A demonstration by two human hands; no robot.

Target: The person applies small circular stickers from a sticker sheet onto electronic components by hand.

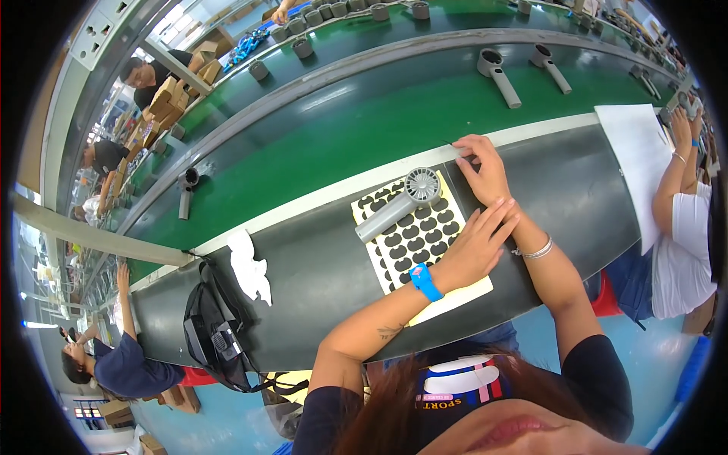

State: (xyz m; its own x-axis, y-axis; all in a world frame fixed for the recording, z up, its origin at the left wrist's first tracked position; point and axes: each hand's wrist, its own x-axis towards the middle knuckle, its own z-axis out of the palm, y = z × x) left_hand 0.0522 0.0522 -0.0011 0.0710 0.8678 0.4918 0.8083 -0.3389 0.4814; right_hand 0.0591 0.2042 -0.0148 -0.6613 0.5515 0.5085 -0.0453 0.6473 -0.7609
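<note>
Condition of hands: the left hand (474,246) is unclenched, fingers extended and laid across the right wrist. The right hand (485,171) has bent fingers near the pale rail (531,133); a thin dark line shows by its fingertips, and whether it grips anything cannot be told.

Item location: a grey handheld fan (402,203) lies unheld at centre frame, on the upper part of a pale sheet of black stickers (415,244) on the dark counter (326,273).

Hazards, as judged: the fan's rounded handle may let it roll or swivel if the right hand, just beside its head, knocks it; beyond the rail is a green conveyor (303,182). The left wrist, wearing a blue watch (426,282), lies over the sheet's lower part and could drag it, shifting the fan. Rubbing there may lift sticker edges. The crossed arms could hinder a quick catch.
</note>
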